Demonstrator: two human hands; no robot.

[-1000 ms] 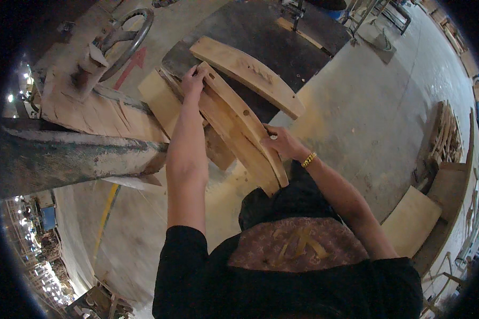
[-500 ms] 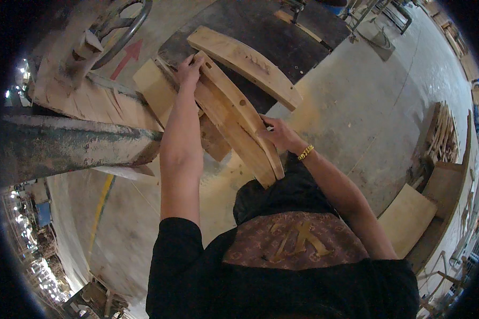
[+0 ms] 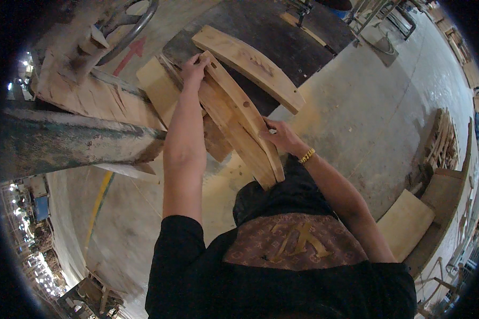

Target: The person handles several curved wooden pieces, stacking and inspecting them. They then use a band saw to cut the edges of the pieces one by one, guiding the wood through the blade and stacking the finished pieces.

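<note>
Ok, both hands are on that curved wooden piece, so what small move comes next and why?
Probably ease it a little toward the body. The left hand grips the far end of the curved piece, the right hand its near side, and it rests on other boards.

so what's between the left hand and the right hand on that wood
In the head view, the curved wooden pieces span the gap: the left hand grips their far end, the right hand their near edge. Nothing else lies between.

The curved boards (image 3: 238,119) are pale, raw, matt wood with knots. Beside them, the machine beam (image 3: 64,141) is worn, scuffed metal; beneath, the floor (image 3: 367,122) is dusty concrete.
</note>
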